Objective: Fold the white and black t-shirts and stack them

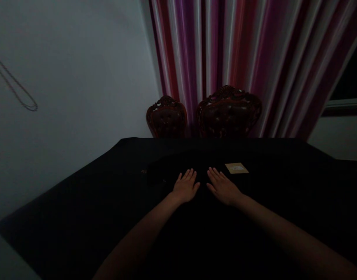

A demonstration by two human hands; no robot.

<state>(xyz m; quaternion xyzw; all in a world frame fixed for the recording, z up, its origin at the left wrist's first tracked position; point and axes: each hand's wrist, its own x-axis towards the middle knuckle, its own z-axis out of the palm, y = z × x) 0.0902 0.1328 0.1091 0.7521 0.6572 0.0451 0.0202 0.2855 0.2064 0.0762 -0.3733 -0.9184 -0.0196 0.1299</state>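
Note:
My left hand (186,186) and my right hand (222,186) lie flat, side by side, fingers stretched out, palms down on a black garment (172,165) spread over a table with a black cover (88,210). Neither hand holds anything. A small tan label (236,168) on the garment sits just to the right of my right hand's fingertips. The scene is very dark, so the garment's outline is hard to make out against the cover.
Two carved dark-red chair backs (167,116) (228,112) stand behind the table's far edge. A striped pink, purple and white curtain (242,58) hangs behind them. A white wall (73,77) with a hanging bead chain (19,95) is at the left.

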